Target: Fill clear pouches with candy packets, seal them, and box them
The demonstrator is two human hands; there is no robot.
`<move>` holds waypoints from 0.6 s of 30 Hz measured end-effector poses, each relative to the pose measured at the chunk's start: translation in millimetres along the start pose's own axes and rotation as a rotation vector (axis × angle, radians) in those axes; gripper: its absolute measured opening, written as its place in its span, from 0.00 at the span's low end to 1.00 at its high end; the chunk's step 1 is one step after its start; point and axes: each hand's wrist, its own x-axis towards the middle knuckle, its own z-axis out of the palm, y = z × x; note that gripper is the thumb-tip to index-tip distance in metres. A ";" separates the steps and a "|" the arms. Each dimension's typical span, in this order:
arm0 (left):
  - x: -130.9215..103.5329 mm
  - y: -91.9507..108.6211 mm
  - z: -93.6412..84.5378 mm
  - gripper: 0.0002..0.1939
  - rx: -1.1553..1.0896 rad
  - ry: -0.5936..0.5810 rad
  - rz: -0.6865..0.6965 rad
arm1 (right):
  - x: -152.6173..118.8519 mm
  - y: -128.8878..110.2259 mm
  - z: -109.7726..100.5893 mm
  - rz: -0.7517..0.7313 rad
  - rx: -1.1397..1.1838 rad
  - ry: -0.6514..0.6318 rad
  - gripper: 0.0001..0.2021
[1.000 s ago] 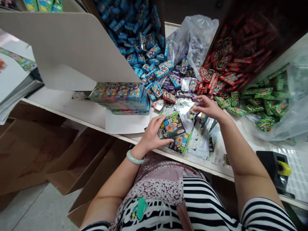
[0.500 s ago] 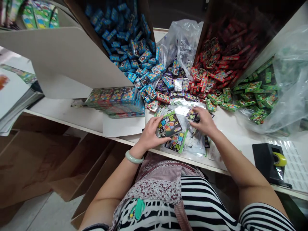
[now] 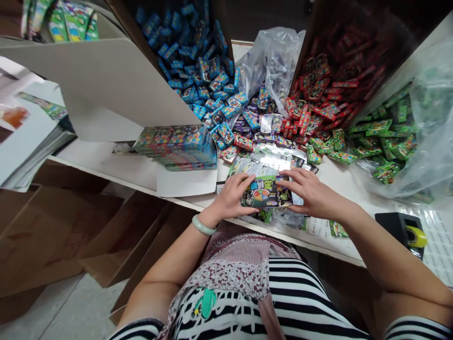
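A flat black-and-green printed packet (image 3: 262,194) with a round colourful picture lies between my two hands at the front of the table. My left hand (image 3: 231,198) grips its left end, thumb along the near edge and fingers along the far edge. At the packet's right end is a small dark purple box (image 3: 284,192), held by my right hand (image 3: 311,193) between thumb and fingers. Whether the box is inside the packet or against its end, I cannot tell. Beneath both hands lie more printed packets (image 3: 262,216) and clear plastic sheets.
Small blue boxes (image 3: 219,82) spill from a carton at the back left, red boxes (image 3: 332,111) from another at the right. Green boxes (image 3: 385,141) sit in a clear bag. A stacked block of boxes (image 3: 177,146) stands left; a tape dispenser (image 3: 399,226) sits right.
My right hand has brought the small purple box down and against the right end of the packet. My left hand has turned the packet so it lies straighter.
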 end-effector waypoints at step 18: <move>-7.5 6.7 -6.6 0.55 -0.172 0.162 -0.184 | 88.5 51.1 31.2 0.459 0.539 0.588 0.15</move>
